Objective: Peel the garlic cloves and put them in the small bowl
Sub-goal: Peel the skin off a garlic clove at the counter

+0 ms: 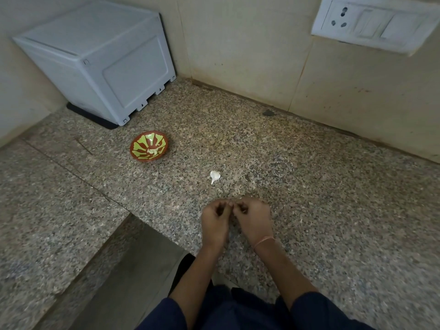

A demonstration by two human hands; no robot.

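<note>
A small brown bowl (149,146) with a green leaf pattern stands on the speckled granite counter (309,186), left of centre. One white unpeeled garlic clove (214,176) lies on the counter between the bowl and my hands. My left hand (214,222) and my right hand (254,221) meet fingertip to fingertip just above the counter, fingers curled, pinching something small between them. That small thing is almost wholly hidden by the fingers; only a pale sliver shows at about the meeting point.
A grey plastic box (95,60) on a black mat fills the back left corner. A tiled wall with a white socket plate (366,22) runs along the back. The counter steps down to a lower ledge (133,270) at the front left.
</note>
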